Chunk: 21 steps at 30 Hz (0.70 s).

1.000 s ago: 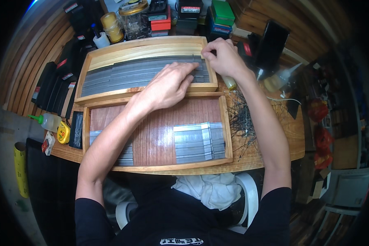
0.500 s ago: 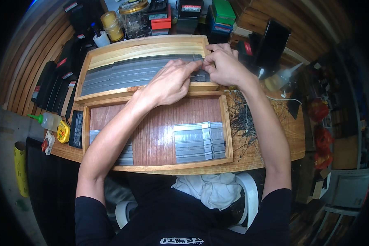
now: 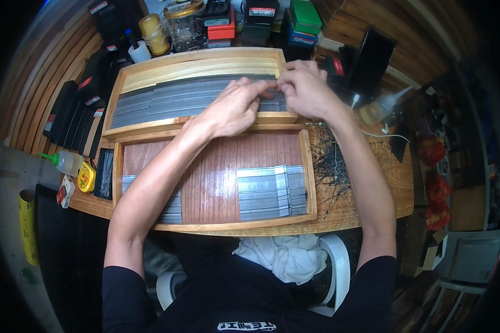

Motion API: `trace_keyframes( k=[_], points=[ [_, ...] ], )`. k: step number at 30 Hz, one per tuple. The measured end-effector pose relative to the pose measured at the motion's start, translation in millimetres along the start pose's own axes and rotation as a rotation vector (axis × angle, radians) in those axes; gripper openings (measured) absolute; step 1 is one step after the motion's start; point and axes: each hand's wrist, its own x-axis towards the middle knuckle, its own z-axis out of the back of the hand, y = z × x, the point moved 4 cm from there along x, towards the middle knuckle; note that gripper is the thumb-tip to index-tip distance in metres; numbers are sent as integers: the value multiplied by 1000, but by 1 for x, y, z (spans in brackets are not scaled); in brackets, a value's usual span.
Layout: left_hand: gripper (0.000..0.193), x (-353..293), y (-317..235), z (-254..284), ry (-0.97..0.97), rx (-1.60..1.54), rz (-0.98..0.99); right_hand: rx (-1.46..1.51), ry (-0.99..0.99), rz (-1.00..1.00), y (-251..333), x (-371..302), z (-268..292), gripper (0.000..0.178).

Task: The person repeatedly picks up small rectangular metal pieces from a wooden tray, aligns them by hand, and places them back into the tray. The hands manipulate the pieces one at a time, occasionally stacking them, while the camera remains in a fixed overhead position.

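At the right end of the far wooden tray (image 3: 200, 118), both my hands work close together over long grey strips (image 3: 166, 100) laid side by side. My left hand (image 3: 236, 106) rests on the strips, index finger stretched toward the right hand and the other fingers partly bent. Beside the tray's right wall, my right hand (image 3: 305, 89) has thumb and fingers drawn together in a pinch. What lies between those fingertips is too small or hidden to make out. The near tray (image 3: 244, 223) has a brown wooden bottom and banded grey strips (image 3: 269, 191) at its right end.
Tangled thin dark wires (image 3: 330, 161) lie right of the near tray, under my right forearm. A phone (image 3: 375, 53) stands at the back right near a squeeze bottle (image 3: 380, 108). A yellow tape measure (image 3: 86, 176) sits at the left. Jars and small boxes (image 3: 220, 30) line the back.
Both hands stay at the same corner, shifting slightly. The right fingertips have closed in nearer the left index finger. A thin line seen across the strips beside the fingertips no longer shows.
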Motion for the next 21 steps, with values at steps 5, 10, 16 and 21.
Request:
trace_keyframes(
  k=[5, 10, 16, 21],
  points=[
    [52, 2, 1, 1, 1, 43, 22, -270, -69, 24, 16, -2, 3, 24],
    [46, 5, -3, -2, -31, -16, 58, -134, -22, 6, 5, 1, -7, 20],
    [43, 7, -3, -1, -20, 31, 92, -37, 27, -19, 3, 9, -4, 22],
    [42, 6, -1, 0, -66, 184, 66, -214, -49, 28, 15, 14, -16, 33]
  ],
)
